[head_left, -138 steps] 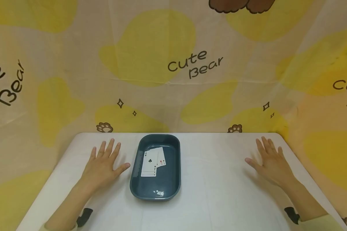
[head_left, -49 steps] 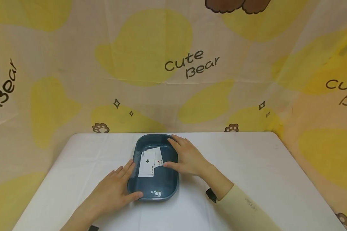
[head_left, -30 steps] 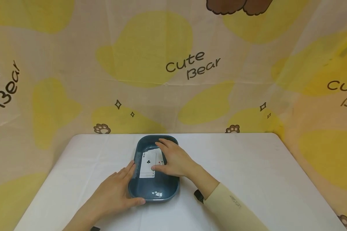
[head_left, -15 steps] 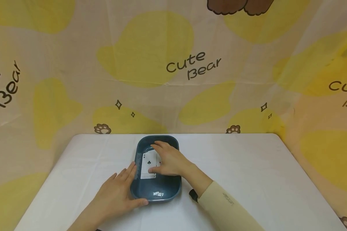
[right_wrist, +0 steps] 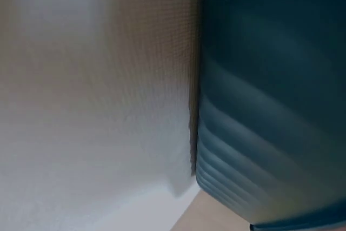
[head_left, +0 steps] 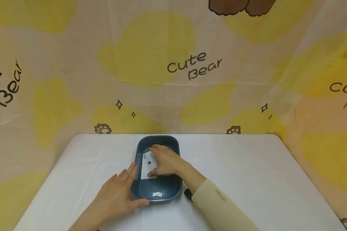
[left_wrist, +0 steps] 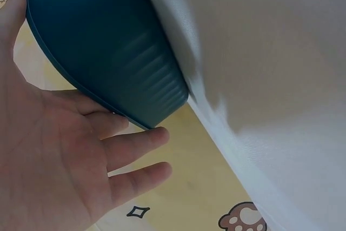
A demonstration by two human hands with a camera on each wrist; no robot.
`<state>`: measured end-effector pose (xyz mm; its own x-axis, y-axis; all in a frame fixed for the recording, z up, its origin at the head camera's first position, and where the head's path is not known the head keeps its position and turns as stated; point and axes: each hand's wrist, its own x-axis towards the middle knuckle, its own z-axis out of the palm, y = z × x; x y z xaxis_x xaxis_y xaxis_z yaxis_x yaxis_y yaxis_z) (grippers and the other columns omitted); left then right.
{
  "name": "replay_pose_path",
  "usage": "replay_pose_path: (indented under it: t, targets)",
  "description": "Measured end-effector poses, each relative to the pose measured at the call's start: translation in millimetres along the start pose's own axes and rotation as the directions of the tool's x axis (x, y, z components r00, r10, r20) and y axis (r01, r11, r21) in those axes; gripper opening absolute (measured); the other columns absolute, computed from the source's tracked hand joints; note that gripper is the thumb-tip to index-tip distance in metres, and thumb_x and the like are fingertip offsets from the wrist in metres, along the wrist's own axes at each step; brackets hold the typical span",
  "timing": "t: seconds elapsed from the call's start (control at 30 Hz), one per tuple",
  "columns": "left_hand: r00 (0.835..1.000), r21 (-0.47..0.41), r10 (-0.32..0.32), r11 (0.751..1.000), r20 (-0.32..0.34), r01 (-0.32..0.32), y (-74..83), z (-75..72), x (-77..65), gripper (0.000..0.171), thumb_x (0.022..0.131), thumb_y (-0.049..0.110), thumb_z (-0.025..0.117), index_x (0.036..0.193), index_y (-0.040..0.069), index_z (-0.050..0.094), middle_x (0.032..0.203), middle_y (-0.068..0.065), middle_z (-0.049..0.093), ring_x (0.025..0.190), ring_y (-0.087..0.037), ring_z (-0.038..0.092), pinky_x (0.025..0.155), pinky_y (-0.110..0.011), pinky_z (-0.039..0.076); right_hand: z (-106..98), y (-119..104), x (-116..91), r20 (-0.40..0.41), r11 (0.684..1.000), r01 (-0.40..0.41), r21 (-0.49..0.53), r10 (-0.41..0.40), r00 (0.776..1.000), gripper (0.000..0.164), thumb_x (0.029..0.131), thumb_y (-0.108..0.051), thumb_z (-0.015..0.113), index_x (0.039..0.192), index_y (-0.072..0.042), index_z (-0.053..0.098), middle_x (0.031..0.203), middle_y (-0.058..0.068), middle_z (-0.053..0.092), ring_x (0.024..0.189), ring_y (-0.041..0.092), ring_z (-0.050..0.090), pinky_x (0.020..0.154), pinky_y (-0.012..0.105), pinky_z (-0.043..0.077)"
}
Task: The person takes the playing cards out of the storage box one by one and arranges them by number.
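Observation:
A dark blue rectangular dish (head_left: 156, 189) stands on the white table with several playing cards (head_left: 146, 163) in it, the ace of clubs on top. My left hand (head_left: 115, 195) rests against the dish's left side, thumb at the front rim. In the left wrist view, the left hand's (left_wrist: 54, 150) outstretched fingers lie along the rim of the dish (left_wrist: 108, 36). My right hand (head_left: 170, 162) reaches over the right side into the dish. Its thumb is at the cards' lower edge, its fingertips at their upper edge, and it covers their right part. The right wrist view shows the dish's ribbed outer wall (right_wrist: 265, 117).
The white-covered table (head_left: 234, 179) extends to both sides of the dish. Close behind its back edge hangs a yellow-patterned cloth (head_left: 150, 96) with bear lettering.
Both hands came from the table's sides to the dish. The right hand moved from the right rim left and down over the cards, its thumb reaching their lower edge. The left stayed at the rim.

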<state>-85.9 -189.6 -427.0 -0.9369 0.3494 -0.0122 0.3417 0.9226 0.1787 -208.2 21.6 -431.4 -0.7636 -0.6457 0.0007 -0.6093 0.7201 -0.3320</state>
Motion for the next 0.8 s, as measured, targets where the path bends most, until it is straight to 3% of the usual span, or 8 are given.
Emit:
replay_pose_path:
  t: [0.43,0.8]
  targets:
    - [0.999,0.005,0.02,1.0,-0.027,-0.02,0.6,-0.9,-1.3,0.123,0.079,0.087,0.064,0.158,-0.005,0.039,0.164,-0.021,0.039,0.133,-0.045,0.057,0.105,-0.066,0.046,6.7,5.3,14.6,0.072,1.0,-0.02,0.005,0.02,0.997,0.096,0.075,-0.05,0.092,0.152,-0.01,0.054,0.151,0.009,0.055,0.137,0.026,0.051,0.114,0.044,0.044]
    - [0.999,0.005,0.033,0.999,-0.04,-0.033,1.2,-2.1,-3.1,0.122,0.08,0.086,0.063,0.157,-0.006,0.04,0.163,-0.022,0.041,0.134,-0.045,0.057,0.104,-0.067,0.046,7.2,6.5,26.0,0.115,0.997,-0.069,0.021,0.067,0.991,0.094,0.068,-0.049,0.097,0.148,-0.015,0.06,0.144,0.009,0.058,0.127,0.026,0.051,0.109,0.056,0.044]
